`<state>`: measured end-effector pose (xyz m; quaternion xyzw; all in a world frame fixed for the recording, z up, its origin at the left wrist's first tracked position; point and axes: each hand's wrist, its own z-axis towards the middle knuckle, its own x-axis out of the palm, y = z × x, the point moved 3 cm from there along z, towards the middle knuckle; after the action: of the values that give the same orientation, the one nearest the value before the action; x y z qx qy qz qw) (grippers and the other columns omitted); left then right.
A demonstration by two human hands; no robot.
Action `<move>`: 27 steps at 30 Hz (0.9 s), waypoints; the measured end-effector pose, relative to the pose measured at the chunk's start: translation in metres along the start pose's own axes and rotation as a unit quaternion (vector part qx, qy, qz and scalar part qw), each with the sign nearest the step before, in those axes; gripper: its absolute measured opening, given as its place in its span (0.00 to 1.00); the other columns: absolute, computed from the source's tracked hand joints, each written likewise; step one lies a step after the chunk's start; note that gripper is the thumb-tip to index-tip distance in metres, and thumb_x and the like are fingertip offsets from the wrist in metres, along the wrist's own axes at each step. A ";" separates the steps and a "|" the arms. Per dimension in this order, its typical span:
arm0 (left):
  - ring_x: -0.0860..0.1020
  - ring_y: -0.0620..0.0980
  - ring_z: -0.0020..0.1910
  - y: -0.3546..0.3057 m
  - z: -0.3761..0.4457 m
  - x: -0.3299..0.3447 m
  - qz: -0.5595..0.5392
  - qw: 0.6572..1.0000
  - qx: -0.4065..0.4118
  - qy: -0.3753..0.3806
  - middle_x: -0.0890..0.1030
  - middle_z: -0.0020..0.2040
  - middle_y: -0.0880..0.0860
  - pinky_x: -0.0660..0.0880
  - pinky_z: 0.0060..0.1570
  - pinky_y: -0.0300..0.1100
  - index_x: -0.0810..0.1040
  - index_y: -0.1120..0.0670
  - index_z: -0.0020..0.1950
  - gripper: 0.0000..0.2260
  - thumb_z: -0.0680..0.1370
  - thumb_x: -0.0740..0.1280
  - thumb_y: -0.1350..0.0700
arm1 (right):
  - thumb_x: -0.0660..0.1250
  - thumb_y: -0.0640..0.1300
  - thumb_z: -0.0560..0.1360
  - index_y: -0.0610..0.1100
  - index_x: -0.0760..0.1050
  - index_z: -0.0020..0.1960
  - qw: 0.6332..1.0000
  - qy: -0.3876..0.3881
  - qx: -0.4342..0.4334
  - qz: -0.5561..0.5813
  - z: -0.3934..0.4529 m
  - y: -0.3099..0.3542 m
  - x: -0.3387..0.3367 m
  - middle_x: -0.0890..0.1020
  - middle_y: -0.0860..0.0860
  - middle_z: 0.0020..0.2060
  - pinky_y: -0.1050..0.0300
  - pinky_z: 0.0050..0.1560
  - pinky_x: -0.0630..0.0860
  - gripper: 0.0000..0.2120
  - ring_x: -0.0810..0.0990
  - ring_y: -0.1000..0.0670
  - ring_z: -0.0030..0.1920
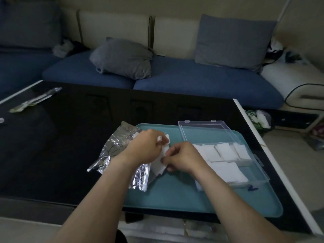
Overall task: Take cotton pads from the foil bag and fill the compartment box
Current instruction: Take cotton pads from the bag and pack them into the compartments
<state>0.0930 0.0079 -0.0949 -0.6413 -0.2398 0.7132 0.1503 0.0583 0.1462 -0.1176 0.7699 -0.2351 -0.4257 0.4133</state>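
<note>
A crinkled silver foil bag (114, 148) lies half on the black table, half on the teal tray (175, 193). My left hand (145, 146) rests over the bag's right part and pinches white cotton pads (158, 165) near its mouth. My right hand (184, 157) grips the same white pads from the right, fingers closed on their edge. Right of my hands sits the clear compartment box (245, 165), its lid (206, 132) open and lying back. Several white pads (226, 151) fill its compartments.
The black glossy table (70, 137) has a white edge on the right (273, 163). A foil wrapper strip (35, 100) lies at the far left. A blue sofa with grey cushions (122, 58) stands behind the table. A bag of litter (259, 120) sits on the floor at right.
</note>
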 end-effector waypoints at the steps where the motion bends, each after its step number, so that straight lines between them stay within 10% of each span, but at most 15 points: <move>1: 0.80 0.53 0.59 -0.001 -0.001 0.003 0.031 0.999 -0.001 0.028 0.83 0.59 0.52 0.75 0.58 0.44 0.83 0.49 0.59 0.14 0.79 0.61 0.60 | 0.76 0.37 0.68 0.43 0.81 0.38 0.999 -0.020 -0.004 -0.032 0.000 -0.001 -0.002 0.85 0.45 0.30 0.55 0.40 0.84 0.05 0.86 0.45 0.33; 8: 0.73 0.55 0.68 0.004 -0.005 0.015 0.106 0.982 -0.059 0.144 0.74 0.71 0.56 0.69 0.64 0.46 0.74 0.50 0.71 0.19 0.81 0.58 0.61 | 0.76 0.37 0.66 0.45 0.81 0.33 0.995 -0.094 -0.028 -0.032 0.002 -0.002 -0.021 0.81 0.57 0.26 0.62 0.35 0.77 0.07 0.81 0.54 0.31; 13: 0.78 0.57 0.58 0.008 -0.003 0.017 0.131 0.986 -0.050 0.093 0.79 0.62 0.56 0.73 0.53 0.46 0.79 0.54 0.53 0.09 0.81 0.59 0.56 | 0.72 0.33 0.71 0.42 0.80 0.41 0.976 -0.132 -0.031 0.170 -0.001 0.000 -0.048 0.83 0.47 0.36 0.52 0.38 0.81 0.05 0.81 0.50 0.36; 17: 0.79 0.54 0.37 -0.008 -0.001 -0.001 -0.125 0.981 -0.105 -0.102 0.83 0.38 0.51 0.73 0.38 0.43 0.82 0.56 0.48 0.09 0.79 0.64 0.53 | 0.71 0.30 0.71 0.40 0.80 0.45 0.948 -0.130 -0.068 0.282 -0.003 0.004 -0.066 0.84 0.47 0.38 0.56 0.39 0.80 0.07 0.82 0.50 0.39; 19: 0.70 0.51 0.24 -0.023 -0.001 -0.002 -0.349 0.923 -0.155 -0.049 0.77 0.26 0.47 0.66 0.27 0.38 0.80 0.59 0.45 0.15 0.81 0.64 0.48 | 0.71 0.30 0.72 0.40 0.80 0.46 0.942 -0.107 -0.098 0.304 -0.005 0.009 -0.072 0.84 0.47 0.39 0.57 0.39 0.79 0.07 0.83 0.50 0.40; 23: 0.69 0.54 0.21 -0.052 -0.008 0.004 -0.561 0.805 -0.138 0.133 0.77 0.29 0.57 0.58 0.19 0.35 0.79 0.60 0.54 0.29 0.79 0.56 0.34 | 0.72 0.33 0.74 0.43 0.81 0.46 0.952 -0.091 -0.129 0.262 -0.010 0.010 -0.080 0.85 0.50 0.41 0.56 0.41 0.80 0.07 0.84 0.50 0.45; 27: 0.76 0.53 0.24 -0.061 -0.007 0.007 -0.540 0.831 -0.118 0.059 0.82 0.37 0.59 0.58 0.20 0.36 0.79 0.58 0.55 0.24 0.82 0.57 0.39 | 0.74 0.37 0.74 0.46 0.81 0.46 0.958 -0.137 -0.154 0.198 -0.012 0.007 -0.086 0.85 0.49 0.44 0.57 0.36 0.78 0.05 0.84 0.50 0.46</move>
<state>0.0936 0.0638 -0.0682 -0.4633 -0.6208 0.4458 0.4485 0.0227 0.2090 -0.0684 0.5694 -0.3688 -0.4681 0.5663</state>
